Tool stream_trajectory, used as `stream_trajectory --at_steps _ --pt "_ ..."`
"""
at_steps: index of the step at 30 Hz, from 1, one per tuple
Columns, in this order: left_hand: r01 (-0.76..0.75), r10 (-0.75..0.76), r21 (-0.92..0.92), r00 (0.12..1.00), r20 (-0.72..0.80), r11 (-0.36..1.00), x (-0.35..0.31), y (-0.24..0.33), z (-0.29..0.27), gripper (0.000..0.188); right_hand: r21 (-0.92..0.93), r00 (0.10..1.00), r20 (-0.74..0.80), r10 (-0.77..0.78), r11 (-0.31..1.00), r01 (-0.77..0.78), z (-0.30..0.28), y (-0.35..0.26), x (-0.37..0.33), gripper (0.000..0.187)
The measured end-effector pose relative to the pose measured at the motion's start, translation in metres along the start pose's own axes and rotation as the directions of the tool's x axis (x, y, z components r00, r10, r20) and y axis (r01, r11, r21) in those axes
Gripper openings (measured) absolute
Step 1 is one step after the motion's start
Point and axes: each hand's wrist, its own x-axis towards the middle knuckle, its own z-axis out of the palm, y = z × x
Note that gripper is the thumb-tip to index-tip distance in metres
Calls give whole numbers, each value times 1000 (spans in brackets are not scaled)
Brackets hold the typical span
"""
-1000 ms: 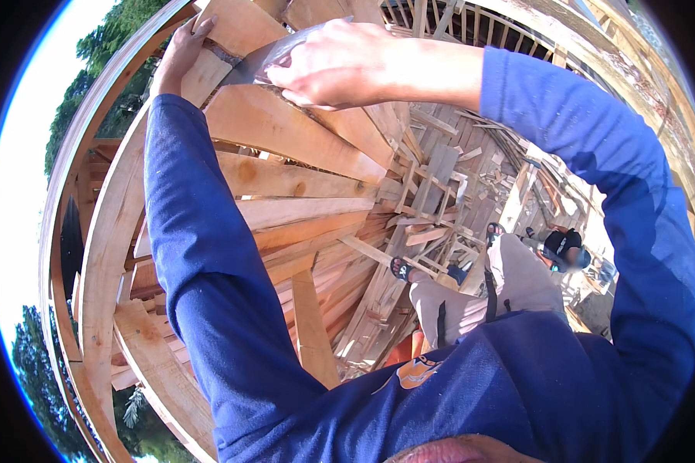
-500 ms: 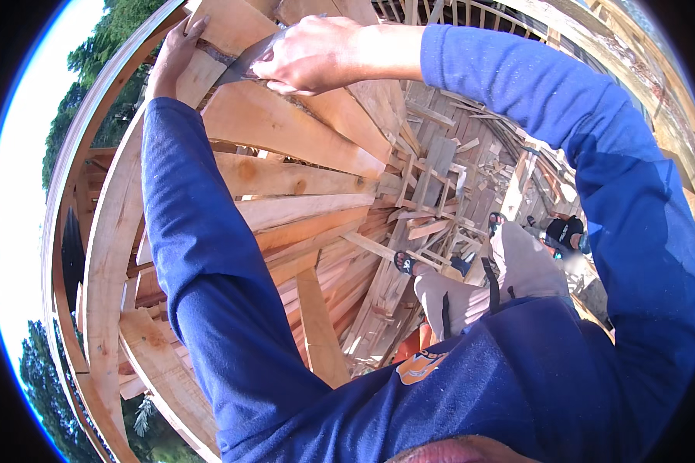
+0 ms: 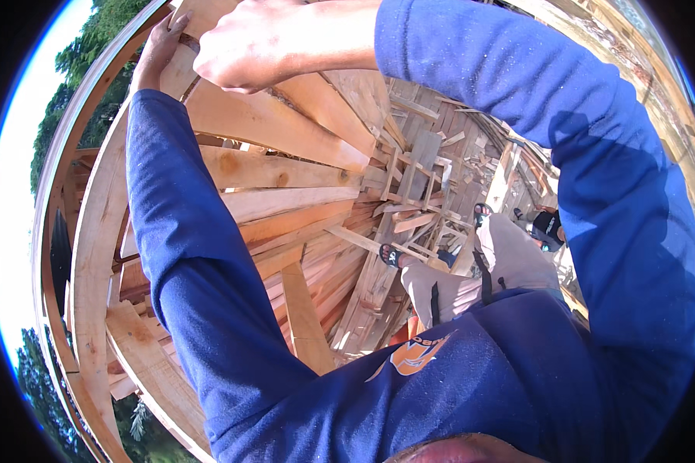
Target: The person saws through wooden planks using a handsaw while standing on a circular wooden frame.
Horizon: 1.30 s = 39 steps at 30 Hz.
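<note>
Wide, pale planks (image 3: pixel 247 116) fan out across the upper left, inside a curved timber frame. My left hand (image 3: pixel 161 45) reaches to the top left, its fingers closed around the end of a wooden plank (image 3: pixel 208 11) beside the curved timber (image 3: pixel 100 208). My right hand (image 3: pixel 243 50) is a closed fist over the planks, just right of my left hand. A grey, flat-bladed tool showed in that fist a moment ago; now the hand and its wrist cover it.
Below the planks lies a floor strewn with offcuts (image 3: pixel 413 222) and loose boards. My sandalled feet (image 3: pixel 390 255) stand among them. Another person (image 3: pixel 547 228) is lower down at the right. A slanted brace (image 3: pixel 305 320) stands near my left arm; trees (image 3: pixel 54 131) show beyond the frame.
My right hand has moved left and slightly up, toward my left hand, and the grey blade has gone out of sight behind it. My left hand keeps its place on the plank; the view has shifted slightly.
</note>
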Motion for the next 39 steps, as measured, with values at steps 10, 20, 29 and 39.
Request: stream_trajectory --at_steps 10,20,29,39 --pt "4 0 101 999 -46 995 -11 -2 1 61 -69 995 -28 97 993 -99 2 12 -79 29" --pt "-17 25 130 998 -64 991 -21 -15 1 63 -65 993 110 43 997 -36 -30 -7 -95 33" --pt "-60 69 78 991 -114 995 -29 49 14 38 65 997 -44 60 996 -57 56 -4 57 15" --pt "-54 55 19 995 -78 998 -20 38 13 47 -40 997 -17 -72 997 71 -22 25 -61 14"
